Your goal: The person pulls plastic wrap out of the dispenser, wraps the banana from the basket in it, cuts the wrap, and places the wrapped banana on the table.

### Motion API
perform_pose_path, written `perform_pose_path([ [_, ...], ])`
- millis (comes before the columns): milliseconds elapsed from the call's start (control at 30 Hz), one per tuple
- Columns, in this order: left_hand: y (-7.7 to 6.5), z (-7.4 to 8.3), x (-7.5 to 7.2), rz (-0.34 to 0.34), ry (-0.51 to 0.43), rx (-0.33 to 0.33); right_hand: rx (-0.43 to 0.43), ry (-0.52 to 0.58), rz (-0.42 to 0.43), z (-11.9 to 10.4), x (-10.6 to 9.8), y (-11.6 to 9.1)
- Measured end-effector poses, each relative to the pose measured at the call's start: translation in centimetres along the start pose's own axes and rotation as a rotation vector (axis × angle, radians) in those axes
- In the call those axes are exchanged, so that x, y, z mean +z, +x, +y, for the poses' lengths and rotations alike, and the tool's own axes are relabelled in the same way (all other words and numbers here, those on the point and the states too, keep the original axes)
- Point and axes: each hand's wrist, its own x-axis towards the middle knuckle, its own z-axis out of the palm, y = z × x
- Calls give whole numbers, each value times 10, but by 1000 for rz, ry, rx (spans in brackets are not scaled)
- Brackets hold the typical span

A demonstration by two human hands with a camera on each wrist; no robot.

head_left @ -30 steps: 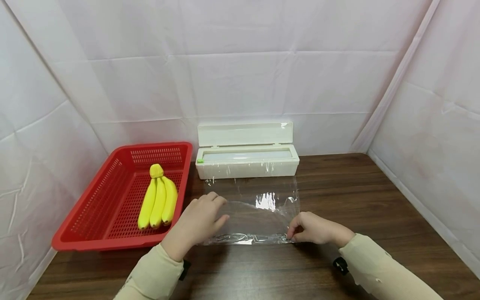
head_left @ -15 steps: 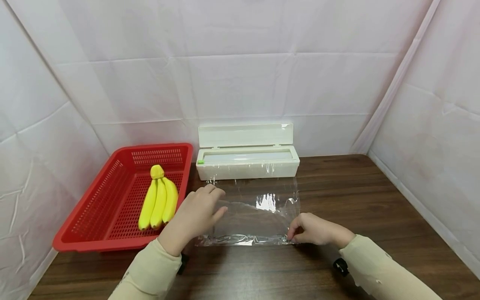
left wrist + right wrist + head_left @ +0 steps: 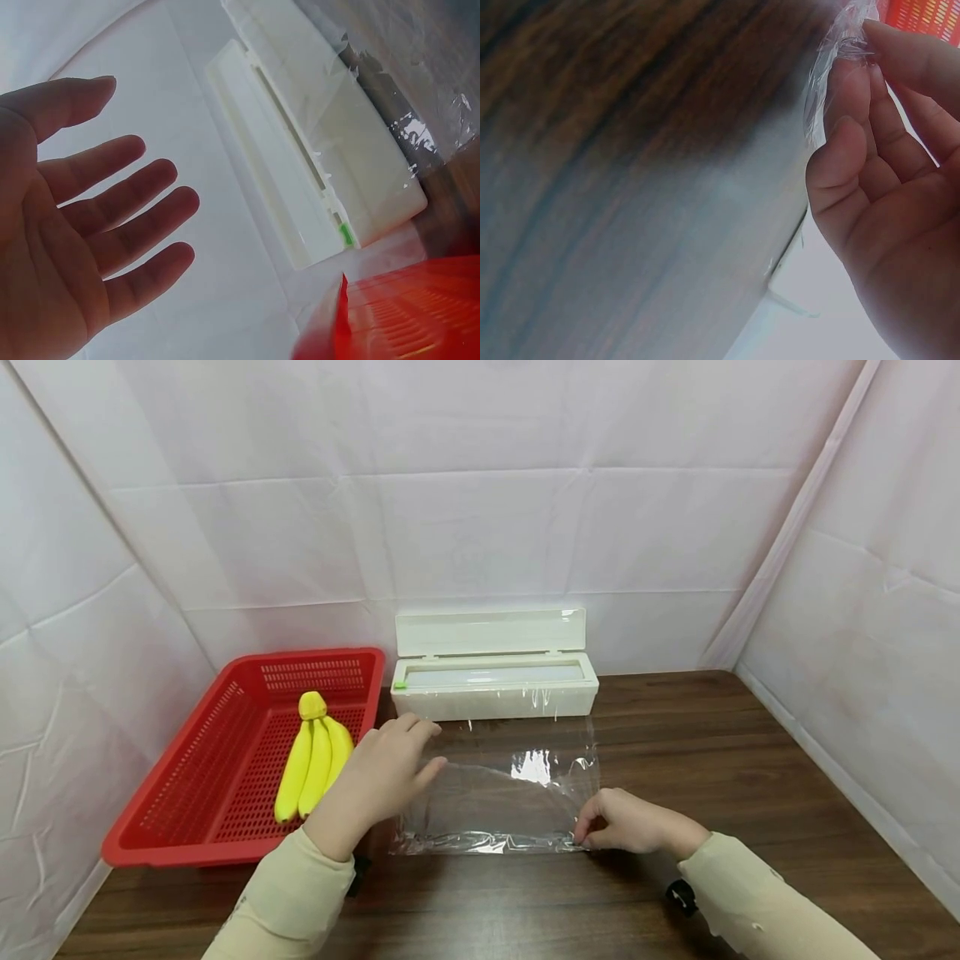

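A sheet of clear cling film [image 3: 498,797] stretches from the white cling film box [image 3: 495,702] toward the front of the table, its near edge crumpled and shiny. At the film's near right corner, the fingertips of my right hand [image 3: 628,821] pinch the edge; the right wrist view shows the bunched film [image 3: 853,45] at the fingers. My left hand [image 3: 378,772] hovers over the film's left side with nothing in it. Seen in the left wrist view, its fingers [image 3: 142,225] are spread and relaxed. The box lid [image 3: 491,632] stands raised, and a green slider [image 3: 401,685] sits at the box's left end.
To the left, a red plastic basket [image 3: 225,853] holds a bunch of yellow bananas [image 3: 298,772]; my left forearm passes close to its right front corner. White cloth walls [image 3: 480,527] enclose the dark wooden table [image 3: 690,735] at the back and sides.
My left hand has drifted left and a little toward the box, away from the film's near left edge. The right hand keeps its pinch in the same place.
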Motion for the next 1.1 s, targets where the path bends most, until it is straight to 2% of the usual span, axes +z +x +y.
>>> perform_pose_path([
  [167, 1, -3, -4, -10, -4, -18, -9, -4, -4, 2, 0, 1],
  [400, 5, -8, -10, 17, -11, -21, -101, -16, 8, 3, 0, -1],
  [633, 7, -11, -15, 13, -14, -28, -9, 11, -7, 3, 0, 0],
  [1100, 9, -18, -23, 13, -22, -59, 3, 5, -6, 6, 2, 2],
])
